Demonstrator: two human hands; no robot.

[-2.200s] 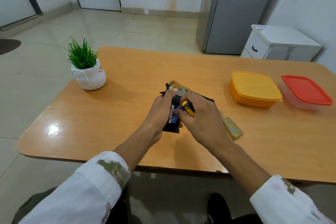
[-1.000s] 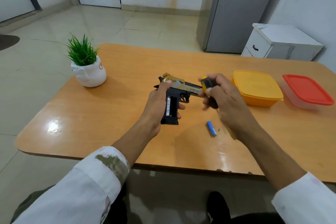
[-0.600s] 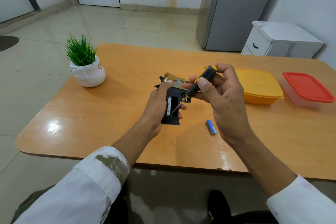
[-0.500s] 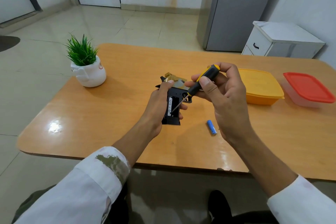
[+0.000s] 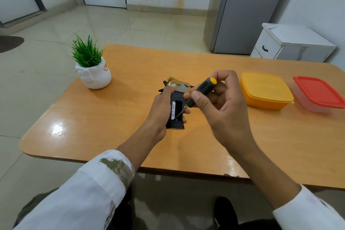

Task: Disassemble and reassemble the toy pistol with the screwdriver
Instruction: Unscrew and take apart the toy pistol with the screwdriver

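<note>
Working the screwdriver [image 5: 202, 91] into the grip of the pistol [image 5: 177, 99] is the step in hand; judged from the open compartment [image 5: 177, 108] in the grip, this belongs to disassembly.

**Position of parts**
- The pistol is upright over the middle of the table [image 5: 130, 69], butt down and gold slide on top. Whether the butt touches the table cannot be told.
- The left hand [image 5: 161, 111] is wrapped round the grip from the left, with its thumb up at the slide.
- The right hand [image 5: 225, 107] pinches the screwdriver handle between thumb and curled fingers. The yellow cap points up and away.
- The shaft slants down and to the left. Its tip lies inside the compartment, near the lower end. What the tip bears on is too small to make out.

**Next move, as judged**
1. Seat the tip squarely on the screw or part inside the compartment.
2. Hold the grip firm with the left hand so the pistol cannot twist.
3. Roll the handle between the fingertips under light pressure along the shaft.

A slanted tip may slip out and score the plastic.

**Also on the table**
The plant [image 5: 93, 74] stands to the left. The yellow box [image 5: 265, 89] and the red box [image 5: 317, 92] stand to the right, well apart from the work.
</note>
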